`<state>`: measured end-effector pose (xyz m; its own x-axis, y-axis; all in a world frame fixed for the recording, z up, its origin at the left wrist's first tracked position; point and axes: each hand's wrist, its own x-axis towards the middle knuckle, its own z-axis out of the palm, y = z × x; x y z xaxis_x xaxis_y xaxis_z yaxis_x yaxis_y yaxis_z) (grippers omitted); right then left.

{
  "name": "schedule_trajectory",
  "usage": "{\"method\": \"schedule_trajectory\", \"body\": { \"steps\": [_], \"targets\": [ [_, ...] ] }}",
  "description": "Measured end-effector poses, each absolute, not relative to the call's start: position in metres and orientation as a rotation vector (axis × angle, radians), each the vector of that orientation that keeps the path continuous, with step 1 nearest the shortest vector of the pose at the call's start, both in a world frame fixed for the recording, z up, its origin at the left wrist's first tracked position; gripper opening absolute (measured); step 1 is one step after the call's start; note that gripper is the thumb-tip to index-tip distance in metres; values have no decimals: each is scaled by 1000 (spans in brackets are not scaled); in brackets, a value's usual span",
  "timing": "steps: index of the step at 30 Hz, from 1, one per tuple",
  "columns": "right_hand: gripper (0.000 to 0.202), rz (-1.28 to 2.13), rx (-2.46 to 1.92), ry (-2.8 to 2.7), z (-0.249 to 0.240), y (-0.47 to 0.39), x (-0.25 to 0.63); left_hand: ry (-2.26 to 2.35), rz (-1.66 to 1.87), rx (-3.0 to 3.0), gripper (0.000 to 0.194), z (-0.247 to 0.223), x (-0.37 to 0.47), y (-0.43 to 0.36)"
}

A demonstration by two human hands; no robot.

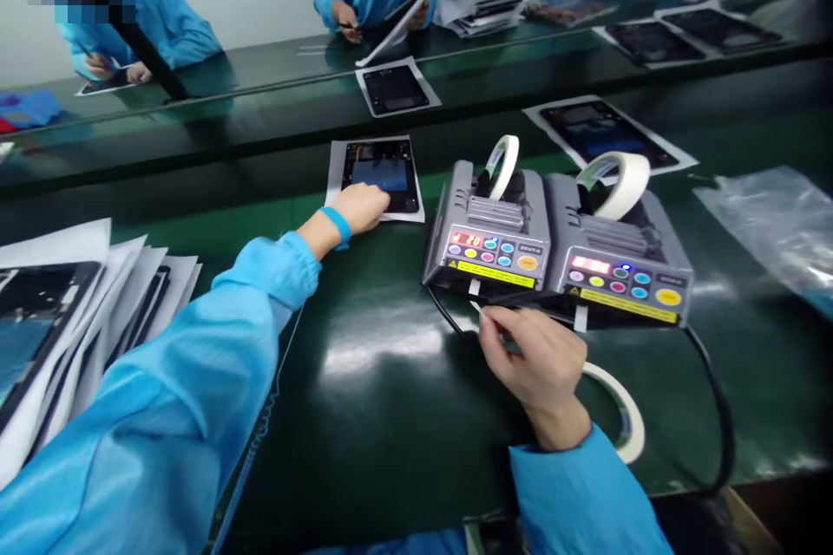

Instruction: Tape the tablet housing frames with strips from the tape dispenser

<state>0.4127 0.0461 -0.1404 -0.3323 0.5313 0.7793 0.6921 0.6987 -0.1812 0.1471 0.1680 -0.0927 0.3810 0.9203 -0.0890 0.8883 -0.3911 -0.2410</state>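
My left hand (359,210), with a blue wrist strap (338,227), reaches forward onto the near part of a dark tablet-sized panel (396,165) lying on white paper. Its fingers are curled together, and whatever they hold, if anything, is hidden. In front of two grey tape dispensers, my right hand (537,355) pinches a short strip of white tape (477,306) between thumb and forefinger. The left dispenser (488,225) has a tape end poking from its front slot, and so does the right dispenser (618,243). Each carries a roll of white tape on top.
Another tape roll (634,429) lies beside my right wrist. At left is a stack of panels with paper sheets (130,312). A panel (599,134) sits behind the dispensers, and a clear plastic bag (774,221) is at right. Black cables trail from the dispensers. Co-workers sit opposite.
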Motion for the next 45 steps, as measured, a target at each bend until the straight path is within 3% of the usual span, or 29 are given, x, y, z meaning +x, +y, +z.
{"method": "schedule_trajectory", "body": {
  "steps": [6,10,16,21,25,28,35,45],
  "targets": [
    [13,-341,-939,-1857,-139,34,426,-1578,385,-2607,6,-84,135,3],
    [13,-460,-1045,-1651,-147,31,437,-1490,371,-2739,11,-94,136,-103],
    [7,-435,-1003,-1745,-148,26,420,-1461,221,-2862,19,-108,133,-168],
    [12,-290,-917,-2054,-131,2,386,-1388,103,-2980,17,-109,130,-171],
    [8,-30,-858,-2464,-123,-4,344,-1305,53,-3180,3,-99,128,-142],
    [17,115,-875,-2636,-133,8,316,-1335,-69,-3150,16,-104,128,-104],
    [20,271,-951,-2494,-163,30,312,-1678,-387,-2749,23,-144,121,-38],
    [20,369,-885,-2549,-164,35,316,-1905,-564,-2800,18,-156,118,-12]
  ]
}}
